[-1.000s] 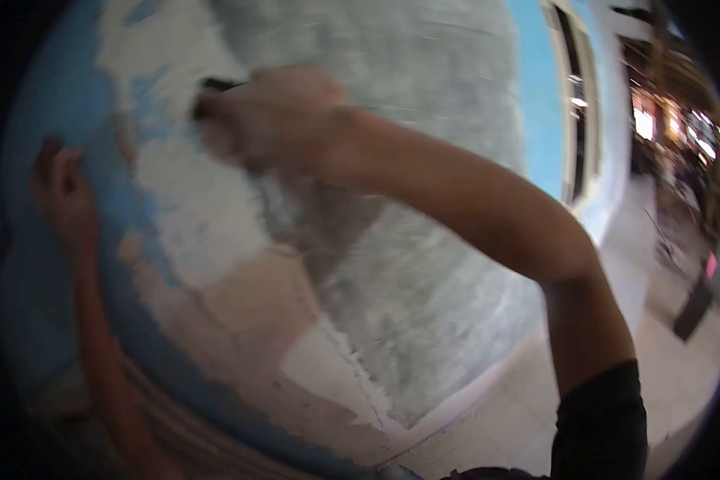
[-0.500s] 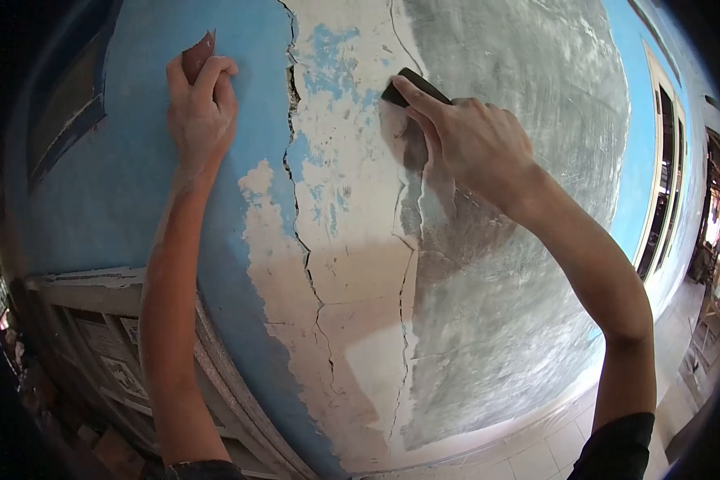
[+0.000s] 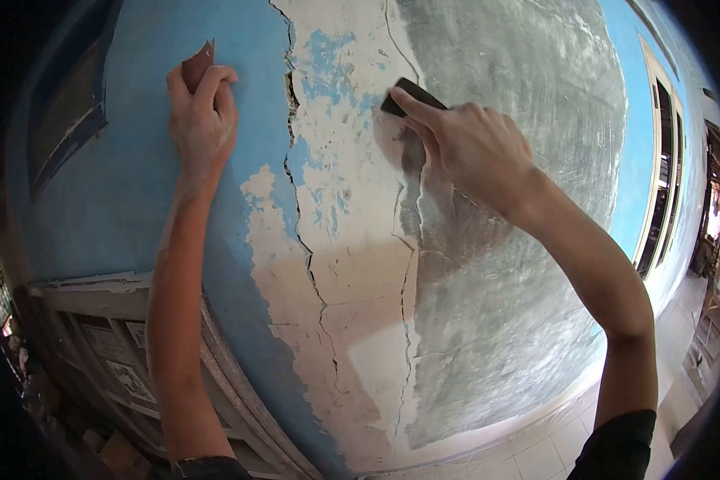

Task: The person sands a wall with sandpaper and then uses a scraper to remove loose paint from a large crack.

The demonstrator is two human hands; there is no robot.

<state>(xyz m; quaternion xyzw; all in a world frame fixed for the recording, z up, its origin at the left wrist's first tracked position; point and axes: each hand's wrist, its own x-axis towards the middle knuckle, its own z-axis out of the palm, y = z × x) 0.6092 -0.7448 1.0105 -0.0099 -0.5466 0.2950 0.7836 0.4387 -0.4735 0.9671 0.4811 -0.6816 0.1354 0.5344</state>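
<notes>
My left hand [image 3: 204, 120] is up against the blue part of the wall [image 3: 244, 104], its fingers closed round a curled reddish-brown piece of sandpaper [image 3: 198, 67]. To the right, my right hand [image 3: 476, 148] grips a dark flat block [image 3: 412, 96] with the index finger stretched along it. The block lies on the wall where bare whitish plaster [image 3: 352, 216] meets a grey skim-coated area [image 3: 528, 264]. A jagged crack [image 3: 290, 92] runs down the wall between my hands, and a thinner crack [image 3: 406, 296] descends below the block.
At the lower left is a weathered wooden frame with panels [image 3: 108, 344]. A dark-framed opening [image 3: 68, 112] is at the upper left. On the far right stands a pale window frame [image 3: 656, 160], above a tiled floor [image 3: 548, 456].
The dark block and my right hand have shifted slightly down along the wall. My left hand, still holding the sandpaper, sits a little lower in the view, which has itself moved slightly.
</notes>
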